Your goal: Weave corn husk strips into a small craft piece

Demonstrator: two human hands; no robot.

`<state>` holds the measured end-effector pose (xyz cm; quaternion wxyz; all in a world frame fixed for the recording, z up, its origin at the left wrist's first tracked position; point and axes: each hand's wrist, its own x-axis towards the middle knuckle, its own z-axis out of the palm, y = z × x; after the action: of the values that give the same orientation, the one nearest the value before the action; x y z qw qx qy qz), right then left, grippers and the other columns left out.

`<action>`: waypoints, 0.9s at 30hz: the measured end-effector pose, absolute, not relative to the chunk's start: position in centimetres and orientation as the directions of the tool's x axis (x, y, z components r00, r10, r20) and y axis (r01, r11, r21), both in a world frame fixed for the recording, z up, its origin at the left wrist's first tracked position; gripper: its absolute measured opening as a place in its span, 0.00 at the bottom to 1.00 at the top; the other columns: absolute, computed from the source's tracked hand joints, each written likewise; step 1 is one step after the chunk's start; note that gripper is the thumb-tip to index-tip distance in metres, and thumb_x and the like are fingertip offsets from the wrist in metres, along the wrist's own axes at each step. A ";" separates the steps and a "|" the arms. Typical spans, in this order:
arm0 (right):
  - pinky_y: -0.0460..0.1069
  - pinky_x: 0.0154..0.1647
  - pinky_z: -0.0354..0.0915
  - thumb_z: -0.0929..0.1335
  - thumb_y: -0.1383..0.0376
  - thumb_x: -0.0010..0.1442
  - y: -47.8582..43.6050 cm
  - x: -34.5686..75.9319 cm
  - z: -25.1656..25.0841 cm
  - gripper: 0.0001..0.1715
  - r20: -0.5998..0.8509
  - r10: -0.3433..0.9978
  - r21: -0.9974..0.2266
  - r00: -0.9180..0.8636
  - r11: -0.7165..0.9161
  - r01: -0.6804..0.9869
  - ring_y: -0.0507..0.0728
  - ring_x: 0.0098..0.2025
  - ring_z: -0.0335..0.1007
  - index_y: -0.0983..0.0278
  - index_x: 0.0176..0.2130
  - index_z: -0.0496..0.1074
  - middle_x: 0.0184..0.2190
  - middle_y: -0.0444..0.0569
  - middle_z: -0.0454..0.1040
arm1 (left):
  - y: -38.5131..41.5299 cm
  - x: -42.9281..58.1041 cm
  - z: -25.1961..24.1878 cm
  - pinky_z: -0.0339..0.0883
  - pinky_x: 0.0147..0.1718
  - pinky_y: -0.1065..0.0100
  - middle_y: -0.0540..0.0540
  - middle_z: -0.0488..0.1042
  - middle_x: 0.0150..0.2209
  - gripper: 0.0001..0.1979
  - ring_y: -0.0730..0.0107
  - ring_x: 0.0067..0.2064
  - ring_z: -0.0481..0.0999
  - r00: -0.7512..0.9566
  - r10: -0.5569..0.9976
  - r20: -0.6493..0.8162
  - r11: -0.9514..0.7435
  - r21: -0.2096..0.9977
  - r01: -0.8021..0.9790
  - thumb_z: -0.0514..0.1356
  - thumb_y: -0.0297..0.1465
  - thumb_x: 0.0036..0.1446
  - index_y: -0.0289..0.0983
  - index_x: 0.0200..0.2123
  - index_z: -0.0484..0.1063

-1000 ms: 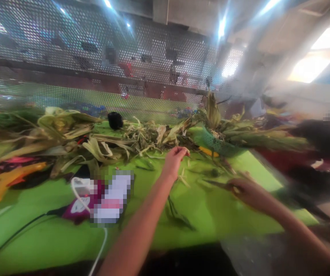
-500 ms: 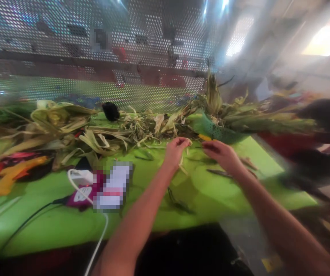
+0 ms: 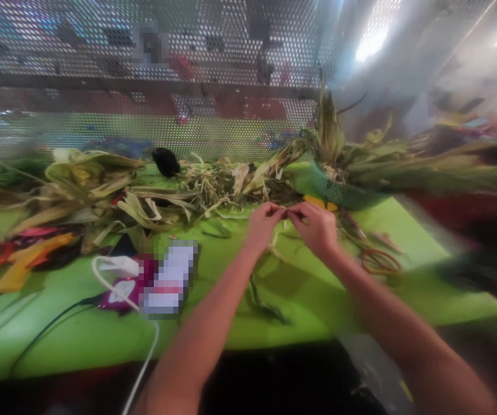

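Observation:
My left hand (image 3: 266, 227) is closed in a pinch on a thin, pale strip of dried corn husk (image 3: 275, 246), whose ends hang below the fingers. My right hand (image 3: 315, 226) meets it fingertip to fingertip, pinching the same strip at its top. Both hands are above the green tabletop (image 3: 226, 276). Just behind my right hand lies a yellow object (image 3: 315, 202), partly covered. Scissors with orange handles (image 3: 380, 262) rest to the right of it. A thin, dark, slender piece (image 3: 268, 308) lies nearer the front edge.
Heaped dried husks (image 3: 93, 173) run along the back to a green basket (image 3: 339, 187) with long leaves. On the left are a yellow glue gun (image 3: 32, 262), a magenta power block (image 3: 121, 291) with cables and a blurred-out phone (image 3: 170, 279). A perforated metal screen (image 3: 214, 86) stands behind.
My right hand has moved left and its fingers have closed on the strip beside my left fingertips. The orange-handled scissors now show. The view has shifted slightly.

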<state>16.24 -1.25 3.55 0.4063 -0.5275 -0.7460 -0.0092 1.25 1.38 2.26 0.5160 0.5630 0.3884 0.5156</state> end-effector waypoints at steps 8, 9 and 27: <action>0.47 0.32 0.62 0.68 0.57 0.57 -0.2 18.3 2.8 0.12 0.507 0.861 -0.661 0.042 0.357 0.660 0.54 0.29 0.69 0.63 0.33 0.76 0.28 0.46 0.76 | 3.2 -4.0 2.3 0.60 0.36 0.68 0.46 0.78 0.29 0.07 0.63 0.33 0.73 0.476 0.877 0.073 -0.363 0.750 0.553 0.69 0.33 0.39 0.40 0.26 0.78; 0.47 0.31 0.62 0.68 0.57 0.57 -0.1 18.4 2.7 0.13 0.488 0.872 -0.681 0.042 0.350 0.643 0.53 0.28 0.69 0.63 0.32 0.76 0.27 0.46 0.76 | 3.3 -4.3 2.3 0.60 0.35 0.68 0.46 0.77 0.28 0.09 0.63 0.32 0.73 0.516 0.856 0.016 -0.377 0.704 0.603 0.70 0.33 0.36 0.40 0.25 0.78; 0.46 0.26 0.58 0.70 0.54 0.55 -0.3 18.3 3.7 0.15 0.320 0.944 -0.858 -0.078 0.324 0.398 0.50 0.25 0.63 0.63 0.31 0.75 0.24 0.44 0.71 | 2.7 -2.3 1.7 0.67 0.45 0.62 0.42 0.78 0.40 0.20 0.64 0.42 0.76 0.477 0.878 -0.032 -0.049 0.987 0.156 0.68 0.32 0.45 0.36 0.44 0.75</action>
<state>18.31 -0.28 3.67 0.4595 -0.4999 -0.6714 0.2970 -2.26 2.70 1.69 0.5629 0.6492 0.3985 0.3207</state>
